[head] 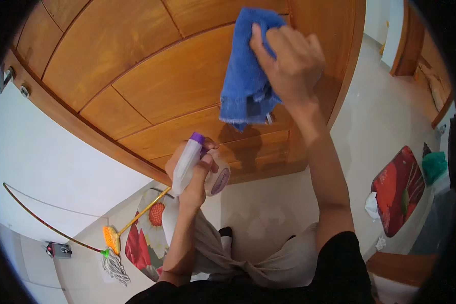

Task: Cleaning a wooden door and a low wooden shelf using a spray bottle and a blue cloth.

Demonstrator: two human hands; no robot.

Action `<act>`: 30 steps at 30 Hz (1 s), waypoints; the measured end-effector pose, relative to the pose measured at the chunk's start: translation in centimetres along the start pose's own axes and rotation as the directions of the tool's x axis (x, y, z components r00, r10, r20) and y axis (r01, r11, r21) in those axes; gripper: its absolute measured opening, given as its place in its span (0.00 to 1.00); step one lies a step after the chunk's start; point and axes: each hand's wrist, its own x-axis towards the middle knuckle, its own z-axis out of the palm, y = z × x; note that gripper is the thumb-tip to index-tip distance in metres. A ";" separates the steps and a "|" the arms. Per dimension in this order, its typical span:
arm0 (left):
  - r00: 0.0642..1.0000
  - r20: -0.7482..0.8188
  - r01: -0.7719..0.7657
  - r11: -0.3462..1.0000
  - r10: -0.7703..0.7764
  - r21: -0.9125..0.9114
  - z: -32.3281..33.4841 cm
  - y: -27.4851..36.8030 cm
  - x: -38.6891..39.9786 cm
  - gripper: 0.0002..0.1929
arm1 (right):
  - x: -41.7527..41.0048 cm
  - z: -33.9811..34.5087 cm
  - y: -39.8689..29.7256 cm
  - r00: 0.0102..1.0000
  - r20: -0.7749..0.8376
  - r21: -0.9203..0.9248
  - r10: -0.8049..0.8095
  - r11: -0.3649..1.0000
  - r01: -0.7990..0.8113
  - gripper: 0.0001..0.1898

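Observation:
My right hand (294, 60) grips a folded blue cloth (241, 72) against or just in front of the upper part of a wooden panelled door (167, 76). Lower down, my left hand (197, 174) is closed around a clear spray bottle (217, 176) with a white and purple trigger head. The bottle bears a small oval label. A metal lever handle (8, 76) and a lock cylinder (24, 91) are on the door's left edge.
An orange broom (112, 235) and a string mop (114, 266) lean at the lower left beside a floral mat (148, 231). A red floral mat (399, 190) lies at the right, near a green plastic bag (434, 167) and a crumpled white piece (372, 206).

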 end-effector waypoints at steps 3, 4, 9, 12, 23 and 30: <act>0.997 0.032 0.071 0.997 -0.072 0.030 0.7 -1.2 0.8 0.13 | -3.0 -0.3 -1.2 0.998 0.048 0.119 -0.039 0.992 0.033 0.19; 0.995 0.050 0.085 0.995 -0.083 -0.051 0.7 -1.3 0.7 0.13 | -4.5 0.0 -2.0 0.996 0.068 0.162 -0.053 0.986 0.041 0.19; 0.989 -0.004 0.146 0.980 -0.148 -0.136 0.3 -1.0 1.5 0.13 | -13.9 -1.6 -7.4 0.875 0.351 0.394 -0.333 0.900 0.185 0.05; 0.979 0.021 0.205 0.977 -0.204 -0.056 1.7 -1.0 3.8 0.12 | -18.4 -2.9 -8.2 0.766 0.442 0.506 -0.467 0.835 0.217 0.03; 1.000 -0.008 0.002 0.978 0.000 0.209 5.7 -1.6 4.6 0.06 | -24.8 -3.2 -7.8 0.739 0.577 0.601 -0.349 0.793 -0.094 0.07; 0.992 0.116 -0.077 0.952 0.044 0.295 4.0 -2.3 4.4 0.09 | -27.1 -5.2 -7.1 0.609 0.666 0.643 -0.430 0.745 -0.178 0.07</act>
